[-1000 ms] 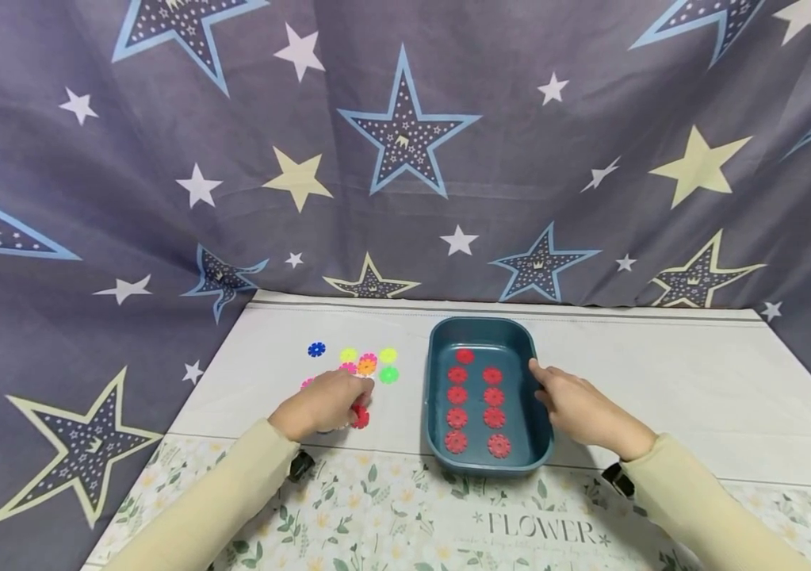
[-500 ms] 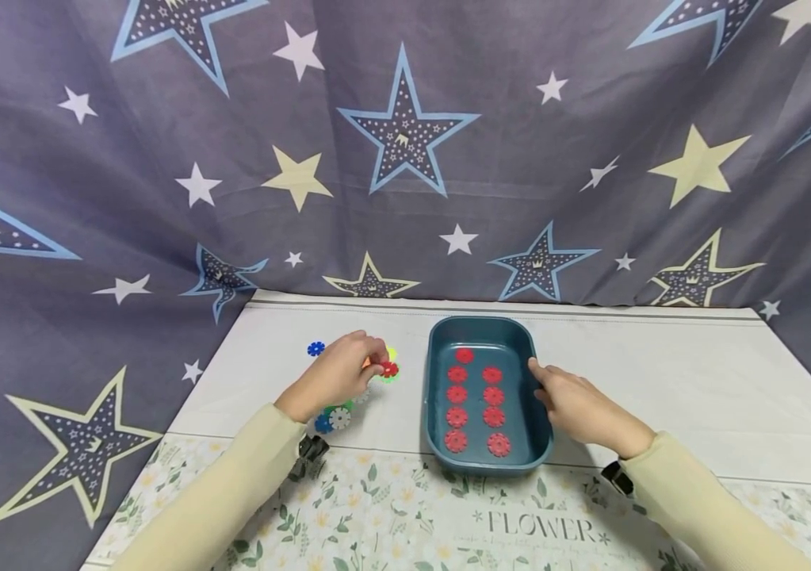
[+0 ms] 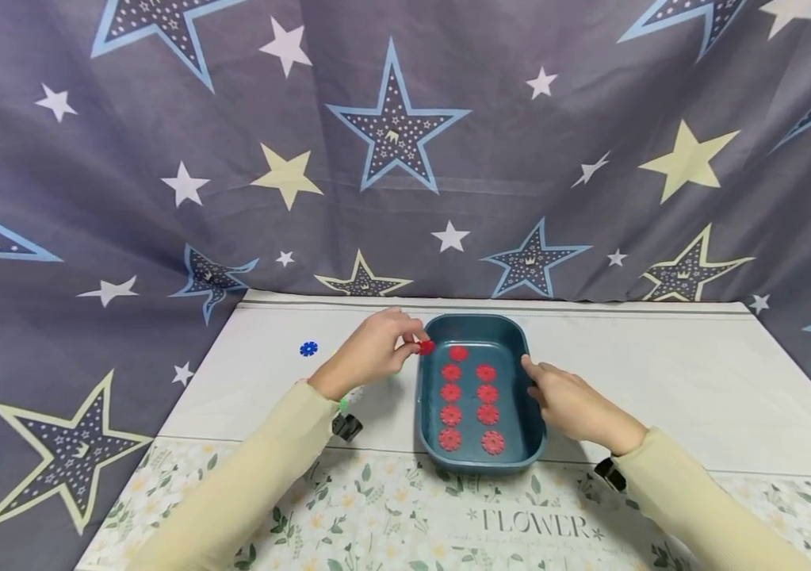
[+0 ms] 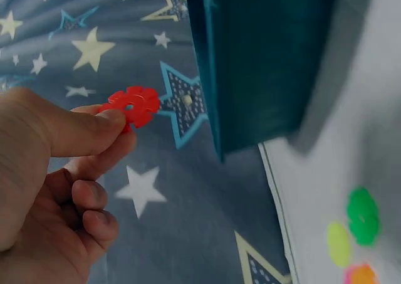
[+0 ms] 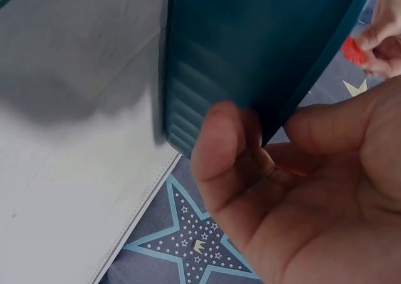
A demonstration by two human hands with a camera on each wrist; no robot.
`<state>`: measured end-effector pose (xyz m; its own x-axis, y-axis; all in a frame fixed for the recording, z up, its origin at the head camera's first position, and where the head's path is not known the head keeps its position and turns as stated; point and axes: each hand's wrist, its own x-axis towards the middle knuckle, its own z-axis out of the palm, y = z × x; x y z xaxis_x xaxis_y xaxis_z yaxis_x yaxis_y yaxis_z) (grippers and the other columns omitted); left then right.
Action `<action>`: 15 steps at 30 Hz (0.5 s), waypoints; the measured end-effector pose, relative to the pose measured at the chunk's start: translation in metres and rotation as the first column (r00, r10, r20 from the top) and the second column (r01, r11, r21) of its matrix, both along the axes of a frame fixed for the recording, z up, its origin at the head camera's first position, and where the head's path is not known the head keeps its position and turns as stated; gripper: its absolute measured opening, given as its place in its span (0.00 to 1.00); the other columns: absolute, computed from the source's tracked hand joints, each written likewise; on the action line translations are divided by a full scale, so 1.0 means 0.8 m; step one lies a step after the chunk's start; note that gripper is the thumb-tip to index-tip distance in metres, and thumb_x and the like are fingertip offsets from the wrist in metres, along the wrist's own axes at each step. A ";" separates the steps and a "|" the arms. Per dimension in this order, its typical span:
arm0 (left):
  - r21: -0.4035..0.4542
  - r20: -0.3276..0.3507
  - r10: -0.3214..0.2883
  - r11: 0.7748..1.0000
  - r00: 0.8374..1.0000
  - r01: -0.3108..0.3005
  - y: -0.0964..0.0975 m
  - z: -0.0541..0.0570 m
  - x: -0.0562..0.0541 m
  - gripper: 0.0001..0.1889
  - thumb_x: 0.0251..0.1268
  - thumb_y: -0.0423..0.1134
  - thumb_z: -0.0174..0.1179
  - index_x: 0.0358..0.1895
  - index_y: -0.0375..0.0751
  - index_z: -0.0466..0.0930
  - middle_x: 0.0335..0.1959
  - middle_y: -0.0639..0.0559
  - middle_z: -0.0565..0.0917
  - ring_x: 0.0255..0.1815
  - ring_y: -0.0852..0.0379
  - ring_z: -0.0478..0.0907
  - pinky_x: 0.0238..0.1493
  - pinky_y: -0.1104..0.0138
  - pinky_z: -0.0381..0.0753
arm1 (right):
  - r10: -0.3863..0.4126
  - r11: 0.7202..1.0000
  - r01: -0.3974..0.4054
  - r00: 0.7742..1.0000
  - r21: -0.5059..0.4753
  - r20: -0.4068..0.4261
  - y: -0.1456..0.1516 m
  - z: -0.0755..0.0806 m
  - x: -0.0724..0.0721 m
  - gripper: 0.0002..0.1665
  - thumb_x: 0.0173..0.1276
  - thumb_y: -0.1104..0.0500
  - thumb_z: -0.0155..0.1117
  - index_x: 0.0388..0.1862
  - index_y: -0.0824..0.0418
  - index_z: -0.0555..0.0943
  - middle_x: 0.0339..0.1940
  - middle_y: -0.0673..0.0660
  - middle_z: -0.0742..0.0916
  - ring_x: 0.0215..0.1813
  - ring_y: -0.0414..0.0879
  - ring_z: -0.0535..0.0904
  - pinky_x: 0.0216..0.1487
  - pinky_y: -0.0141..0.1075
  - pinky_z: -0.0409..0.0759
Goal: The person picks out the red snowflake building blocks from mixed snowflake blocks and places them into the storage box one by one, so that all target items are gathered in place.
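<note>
My left hand [image 3: 371, 350] pinches a red flower-shaped disc [image 3: 425, 347] between thumb and fingers, at the left rim of the dark teal tray [image 3: 480, 462]. The left wrist view shows this red disc [image 4: 145, 103] held by its edge, clear of the tray wall [image 4: 263, 64]. Two columns of red discs [image 3: 451, 392] lie flat inside the tray. My right hand [image 3: 579, 404] grips the tray's right side; in the right wrist view its thumb and fingers [image 5: 216, 146] lie on opposite sides of the wall.
A blue disc [image 3: 308, 349] lies on the white table surface at the left. My left arm mostly hides other coloured discs; green [image 4: 363, 216] and yellow [image 4: 339, 244] ones show in the left wrist view. A starred curtain [image 3: 405, 222] hangs behind the table.
My left hand lifted the red disc from the loose pile and carried it right to the tray's left rim. The right hand keeps its grip on the tray. The head view has shifted slightly.
</note>
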<state>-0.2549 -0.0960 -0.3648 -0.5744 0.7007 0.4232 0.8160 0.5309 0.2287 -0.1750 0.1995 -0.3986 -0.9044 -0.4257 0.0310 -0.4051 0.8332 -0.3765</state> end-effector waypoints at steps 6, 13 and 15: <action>-0.100 0.000 -0.065 0.993 0.998 0.065 0.053 0.013 -0.017 0.08 0.56 0.28 0.62 0.31 0.47 0.83 0.30 0.59 0.84 0.34 0.61 0.76 0.38 0.68 0.73 | -0.007 1.000 0.007 1.000 -0.002 0.005 0.000 0.001 0.000 0.31 0.67 0.69 0.55 0.67 0.78 0.60 0.40 0.63 0.80 0.30 0.45 0.70 0.30 0.38 0.69; -0.303 0.099 -0.027 0.951 0.995 0.056 0.120 0.010 -0.041 0.11 0.55 0.27 0.59 0.32 0.49 0.86 0.29 0.61 0.82 0.29 0.64 0.76 0.35 0.70 0.75 | -0.014 1.000 0.014 1.000 0.008 0.012 -0.001 0.000 -0.002 0.30 0.69 0.68 0.55 0.67 0.77 0.60 0.36 0.60 0.79 0.27 0.44 0.69 0.28 0.37 0.68; -0.356 0.119 -0.009 0.933 0.993 0.051 0.135 0.005 -0.049 0.11 0.55 0.27 0.59 0.30 0.49 0.86 0.28 0.61 0.81 0.28 0.63 0.74 0.34 0.70 0.74 | -0.014 1.000 0.014 1.000 0.013 0.008 0.000 -0.001 -0.002 0.30 0.69 0.67 0.54 0.67 0.77 0.60 0.36 0.59 0.79 0.26 0.43 0.69 0.28 0.37 0.68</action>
<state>-0.2940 0.0124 -0.3611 -0.5802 0.8110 0.0749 0.8126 0.5703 0.1199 -0.1764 0.1993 -0.3991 -0.9105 -0.4130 0.0180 -0.3900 0.8437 -0.3690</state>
